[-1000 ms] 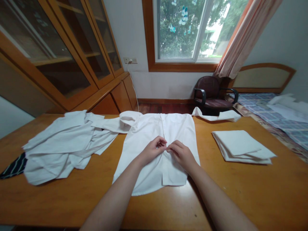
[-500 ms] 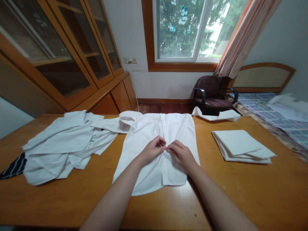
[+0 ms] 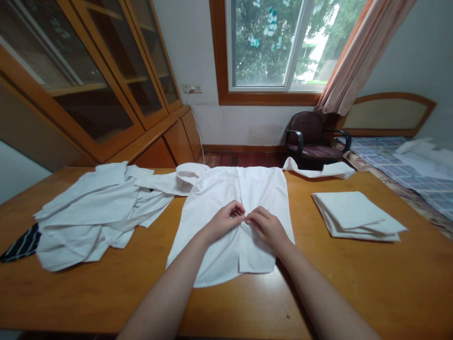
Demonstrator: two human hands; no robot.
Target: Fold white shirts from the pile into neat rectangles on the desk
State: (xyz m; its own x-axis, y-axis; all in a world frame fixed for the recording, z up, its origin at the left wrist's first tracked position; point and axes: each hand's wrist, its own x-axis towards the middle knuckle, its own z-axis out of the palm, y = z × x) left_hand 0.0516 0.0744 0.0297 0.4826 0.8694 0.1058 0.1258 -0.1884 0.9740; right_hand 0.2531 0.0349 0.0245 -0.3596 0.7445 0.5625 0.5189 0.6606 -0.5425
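A white shirt [image 3: 208, 208] lies spread on the wooden table [image 3: 226, 311], its front placket running down the middle and its sleeves out to both sides. My left hand [image 3: 228, 218] pinches the placket with thumb and fingers closed. Right beside it, my right hand [image 3: 264, 224] grips the same strip of cloth, fingertips meeting the left ones. Any button between the fingertips is too small and hidden to make out. The lower hem points toward me.
On the left is a loose heap of white garments [image 3: 95, 203] with a dark striped cloth [image 3: 23, 245] under its edge. Folded white cloth [image 3: 357, 215] lies at the right. Beyond the table stand a chair [image 3: 307, 134], a bed [image 3: 406, 156] and a glass-door cabinet [image 3: 102, 71].
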